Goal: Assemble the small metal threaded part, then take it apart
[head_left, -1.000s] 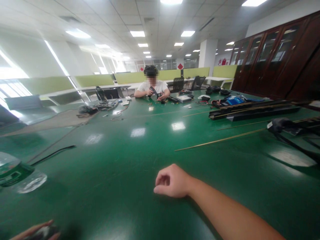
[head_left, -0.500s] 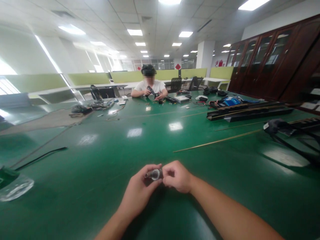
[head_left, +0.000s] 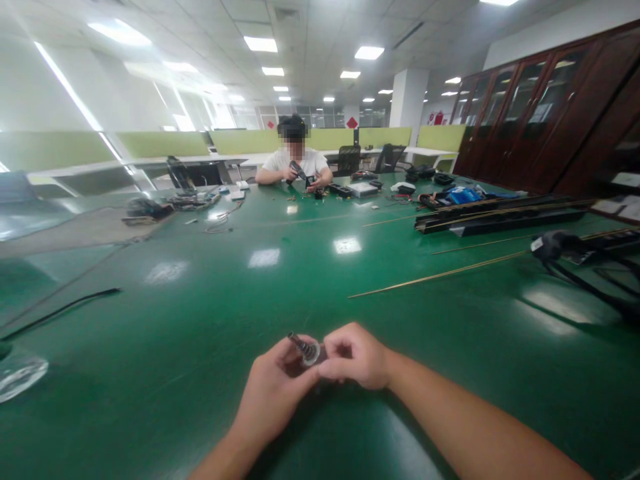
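A small metal part [head_left: 309,352] sits within our left hand [head_left: 273,387], fingers closed round it, probably to steady it, stem free. Our right hand [head_left: 360,360] curls just beside; whether it pinches anything, we cannot tell. Beyond the grip, a thin rod [head_left: 425,278] crosses the bench [head_left: 215,313].

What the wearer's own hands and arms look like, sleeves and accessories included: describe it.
The left hand and right hand are bare, without gloves. No sleeve shows on the left forearm or right forearm as far as the picture reaches. No watch, bracelet, cable or marking is visible; small details are too soft to tell.
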Motion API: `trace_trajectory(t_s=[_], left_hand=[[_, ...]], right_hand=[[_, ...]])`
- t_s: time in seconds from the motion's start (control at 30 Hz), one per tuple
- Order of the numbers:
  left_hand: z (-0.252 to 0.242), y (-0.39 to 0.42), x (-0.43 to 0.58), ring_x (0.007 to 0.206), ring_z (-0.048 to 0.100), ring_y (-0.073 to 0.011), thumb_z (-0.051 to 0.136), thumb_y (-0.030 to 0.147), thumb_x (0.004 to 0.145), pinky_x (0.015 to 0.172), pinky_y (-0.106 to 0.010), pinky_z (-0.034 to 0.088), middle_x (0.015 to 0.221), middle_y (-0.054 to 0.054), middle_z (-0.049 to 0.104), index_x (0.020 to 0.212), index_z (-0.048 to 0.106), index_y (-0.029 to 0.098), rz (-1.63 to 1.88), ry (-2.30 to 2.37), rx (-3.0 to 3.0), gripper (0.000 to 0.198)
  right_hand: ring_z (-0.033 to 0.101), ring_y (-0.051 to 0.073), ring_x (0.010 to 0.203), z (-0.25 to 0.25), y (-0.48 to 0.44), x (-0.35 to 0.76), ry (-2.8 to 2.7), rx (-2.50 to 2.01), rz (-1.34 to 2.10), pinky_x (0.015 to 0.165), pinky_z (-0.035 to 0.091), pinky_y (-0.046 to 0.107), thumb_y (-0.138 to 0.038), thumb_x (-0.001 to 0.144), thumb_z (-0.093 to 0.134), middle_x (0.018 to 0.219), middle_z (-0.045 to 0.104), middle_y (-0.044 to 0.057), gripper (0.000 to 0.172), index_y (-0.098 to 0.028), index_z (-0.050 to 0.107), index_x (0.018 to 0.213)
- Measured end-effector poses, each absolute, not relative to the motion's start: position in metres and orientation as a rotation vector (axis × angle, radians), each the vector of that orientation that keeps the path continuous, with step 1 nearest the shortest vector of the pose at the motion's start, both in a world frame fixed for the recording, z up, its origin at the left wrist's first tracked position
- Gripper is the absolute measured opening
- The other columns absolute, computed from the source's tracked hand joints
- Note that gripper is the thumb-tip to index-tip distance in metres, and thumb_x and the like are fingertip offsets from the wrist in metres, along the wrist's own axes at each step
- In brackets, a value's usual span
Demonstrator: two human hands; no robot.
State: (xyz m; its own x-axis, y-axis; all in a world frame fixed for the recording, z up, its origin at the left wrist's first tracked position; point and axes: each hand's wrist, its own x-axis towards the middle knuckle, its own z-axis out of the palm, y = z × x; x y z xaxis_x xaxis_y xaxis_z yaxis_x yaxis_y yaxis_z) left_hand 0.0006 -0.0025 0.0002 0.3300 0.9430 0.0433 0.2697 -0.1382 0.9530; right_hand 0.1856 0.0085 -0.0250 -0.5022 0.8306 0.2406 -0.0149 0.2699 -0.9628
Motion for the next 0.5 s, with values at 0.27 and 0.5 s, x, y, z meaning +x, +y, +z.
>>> trace_trajectory(t_s=[0.27,0.5], left_hand=[[-0.0004,-0.0031,0.0,0.079,0.07,-0.0179,0.079,0.031,0.072,0.076,-0.024,0.056,0.083,-0.002,0.073,0.09,0.064,0.017,0.861,1.101,1.572,0.028],[0.0003,-0.0034,0.0004,0.08,0.07,-0.0196,0.079,0.033,0.071,0.078,-0.027,0.057,0.085,-0.004,0.073,0.091,0.065,0.016,0.876,1.103,1.604,0.029]], right_hand=[[0.039,0.009,0.049,-0.0265,0.0078,0.1871,-1.755,-0.767,1.342,0.049,0.031,0.021,-0.045,0.079,0.074,0.052,0.046,-0.005,0.046,-0.018,0.044,0.057],[0.037,0.008,0.051,-0.0264,0.0085,0.1875,-1.787,-0.781,1.306,0.049,0.03,0.021,-0.046,0.077,0.075,0.053,0.043,-0.006,0.048,-0.017,0.043,0.056]])
